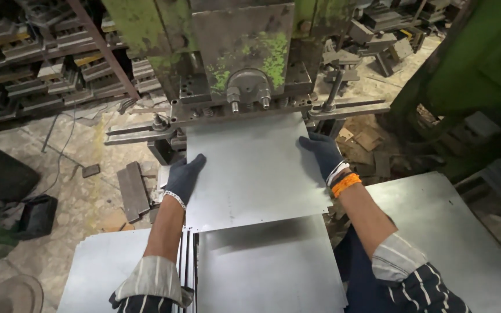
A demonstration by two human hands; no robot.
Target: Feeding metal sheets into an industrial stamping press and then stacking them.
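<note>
At the far left we see racks of metal tooling (42, 52) and, lower down, a stack of sheets (105, 266) beside our knees. Our left hand (184, 177), in a dark glove, lies flat on the left edge of the metal sheet (253, 168), fingers (195, 162) spread and pressing rather than curled round it. The sheet rests level, its far edge pushed under the head of the green press (244, 52), its near edge overlapping another stack (268, 266) below. Our right hand (323, 153), also gloved, with an orange band (345, 184) at the wrist, grips the sheet's right edge. Further right lies one more large sheet (447, 232). As we judge it, the sheet is fed in and being lined up; the pressing looks not yet done.
</note>
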